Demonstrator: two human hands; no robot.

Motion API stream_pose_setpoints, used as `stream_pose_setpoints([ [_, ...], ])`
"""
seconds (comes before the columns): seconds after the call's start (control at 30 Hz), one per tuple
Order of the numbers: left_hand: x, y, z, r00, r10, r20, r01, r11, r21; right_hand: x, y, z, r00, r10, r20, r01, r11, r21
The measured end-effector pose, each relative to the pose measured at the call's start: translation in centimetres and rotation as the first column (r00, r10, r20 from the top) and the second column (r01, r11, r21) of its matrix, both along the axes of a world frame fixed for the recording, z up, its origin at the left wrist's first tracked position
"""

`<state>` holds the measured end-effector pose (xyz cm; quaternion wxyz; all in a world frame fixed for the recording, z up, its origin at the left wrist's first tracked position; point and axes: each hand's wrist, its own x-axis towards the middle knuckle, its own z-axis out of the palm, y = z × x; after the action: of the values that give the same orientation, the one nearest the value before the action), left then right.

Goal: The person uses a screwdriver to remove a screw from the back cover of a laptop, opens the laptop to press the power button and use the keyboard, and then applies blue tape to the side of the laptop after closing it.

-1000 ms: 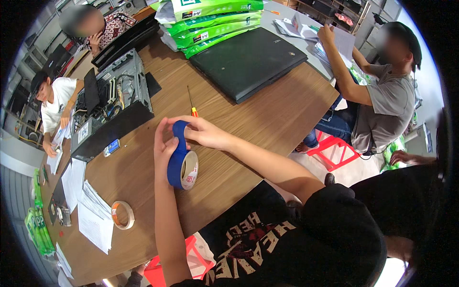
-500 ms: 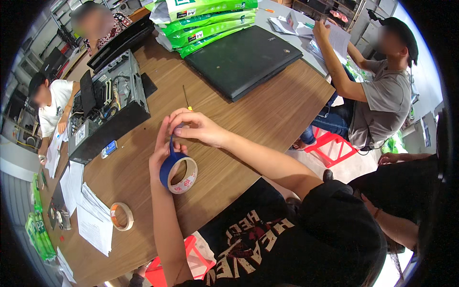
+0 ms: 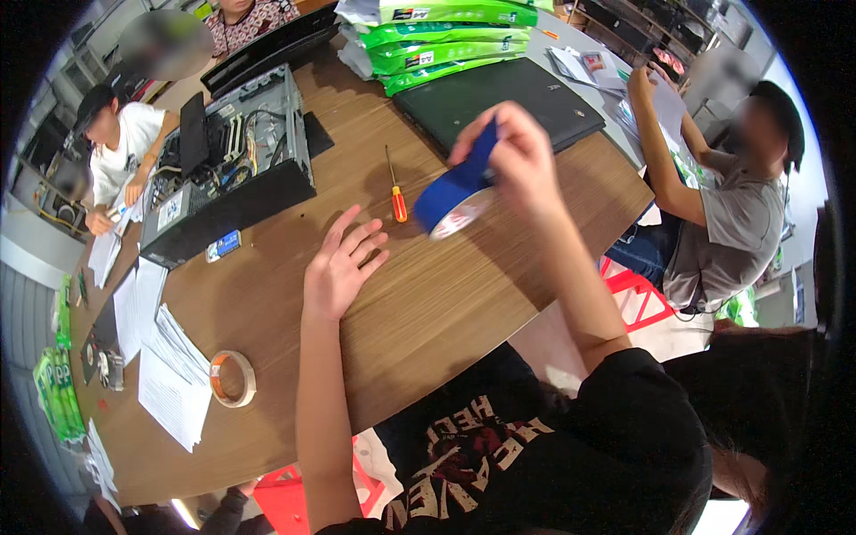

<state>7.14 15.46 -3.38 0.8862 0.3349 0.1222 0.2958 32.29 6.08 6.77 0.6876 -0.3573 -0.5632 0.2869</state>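
Observation:
Above the table, my right hand (image 3: 524, 165) pinches the pulled-out end of a roll of blue tape (image 3: 439, 198). The roll hangs from it, tilted and slightly blurred, in front of the closed black laptop (image 3: 481, 111). My left hand (image 3: 343, 267) is apart from the roll, palm turned up, fingers spread, with nothing in it. Between the left hand and the laptop lies a screwdriver (image 3: 399, 205) with a red and yellow handle. A roll of beige tape (image 3: 233, 379) rests on the table to the left of my left forearm.
An opened computer case (image 3: 236, 201) stands at the left, with a small blue box (image 3: 223, 246) before it. Loose papers (image 3: 169, 401) cover the near left. Green paper packs (image 3: 446, 45) are stacked at the back. People sit at the left and right; a red stool (image 3: 637, 294) stands right.
My right hand has lifted the blue tape roll away to the right and up. My left hand has let go of it and opened. The view has shifted slightly.

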Motion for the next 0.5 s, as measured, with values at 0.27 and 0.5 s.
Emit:
stream_pose_setpoints([
  [0.27, -0.1, 0.3, -0.2, 0.997, -0.021, -0.071, 0.028, 0.996, 0.086, 8.8, -0.2, 1.9, 0.998, -0.055, 0.002, 0.052, 0.916, -0.398],
  [0.5, 0.2, 0.0, 0.3, 0.993, -0.005, -0.117, 0.020, 0.991, 0.133, 14.3, 5.5, -2.9, 0.950, -0.094, 0.297, 0.283, 0.661, -0.695],
])
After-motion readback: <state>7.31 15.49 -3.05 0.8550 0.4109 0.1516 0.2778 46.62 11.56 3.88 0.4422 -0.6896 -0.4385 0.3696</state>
